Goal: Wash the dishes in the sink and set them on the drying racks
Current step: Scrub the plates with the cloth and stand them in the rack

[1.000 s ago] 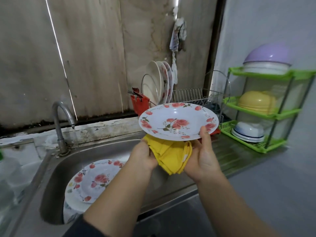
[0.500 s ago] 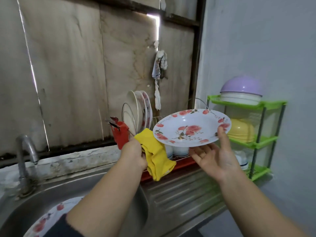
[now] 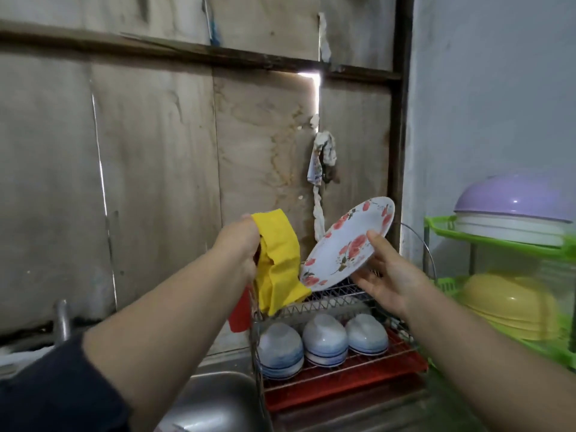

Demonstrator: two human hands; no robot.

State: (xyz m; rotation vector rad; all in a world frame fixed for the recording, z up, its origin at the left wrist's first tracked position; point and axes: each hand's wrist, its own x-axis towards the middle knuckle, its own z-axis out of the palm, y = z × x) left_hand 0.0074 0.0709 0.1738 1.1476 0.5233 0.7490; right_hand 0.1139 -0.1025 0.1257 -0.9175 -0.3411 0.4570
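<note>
Plate (image 3: 349,244) now tilted, sink (image 3: 215,400) cut off, rack top (image 3: 327,294) partly hidden

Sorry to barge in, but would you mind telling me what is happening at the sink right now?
A person is putting washed dishes away. The right hand holds a floral plate tilted above the top tier of the wire dish rack, not yet set in it. The left hand grips a yellow cloth. Upturned bowls sit on the rack's lower tier, and a green plastic shelf beside it holds purple and yellow bowls.
</note>
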